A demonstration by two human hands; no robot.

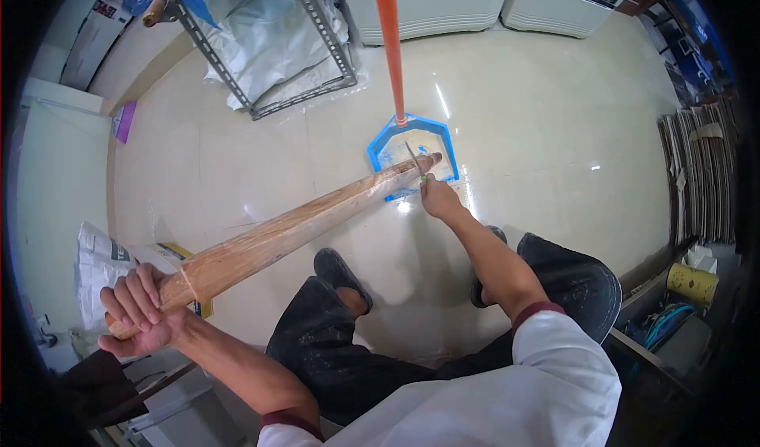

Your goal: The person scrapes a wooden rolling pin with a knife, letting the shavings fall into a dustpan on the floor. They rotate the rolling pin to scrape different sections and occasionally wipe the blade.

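My left hand is wrapped round the near end of a long wooden rolling pin, which slants up and away to the right. Its surface is brown and streaked, with a pale band near my grip, and part of it has a shiny look. In my right hand is a small knife; a bit of green handle shows at my fingers. The blade lies across the pin's far end. Below that end, a blue-rimmed dustpan with a long orange handle rests on the floor.
A slotted metal rack with white sacks stands at the upper left. White chest units line the back. Stacked flattened cardboard and an open drawer are on the right. A white bag sits at left.
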